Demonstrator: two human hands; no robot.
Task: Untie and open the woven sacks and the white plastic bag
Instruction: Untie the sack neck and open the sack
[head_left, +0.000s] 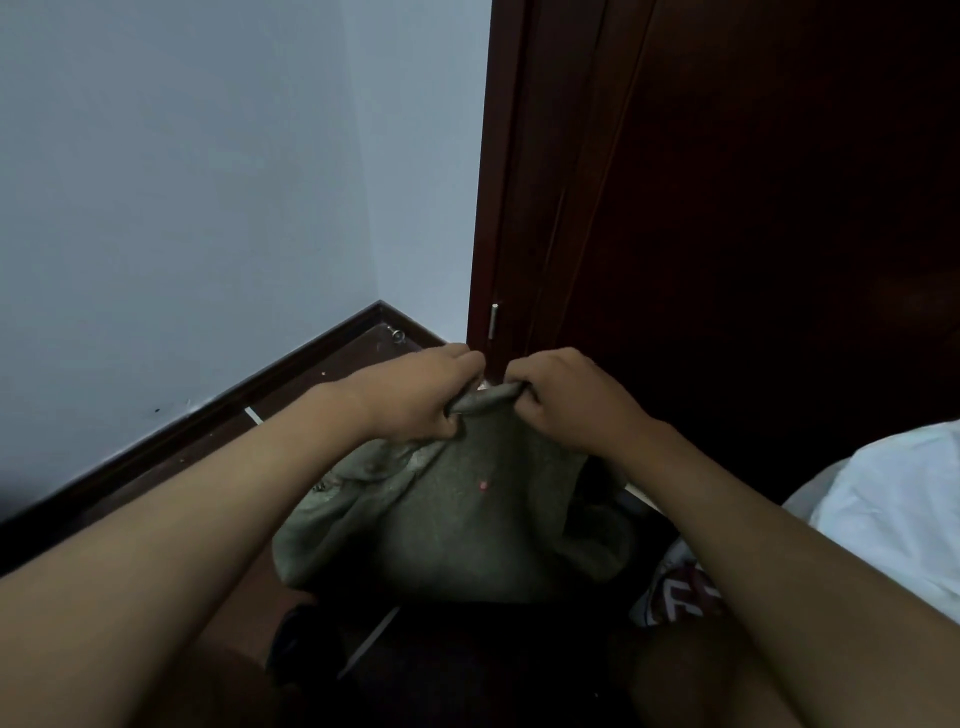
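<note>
head view: grey-green woven sack (467, 519), bunched twisted neck pinched between left hand (421, 389) and right hand (566, 397) fingers (524, 387)

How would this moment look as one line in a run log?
left hand: grips sack neck | right hand: grips sack neck | green woven sack: still bunched

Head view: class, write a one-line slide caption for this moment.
Both hands, left hand and right hand, grip the bunched neck of a grey-green woven sack beside a dark door.
</note>
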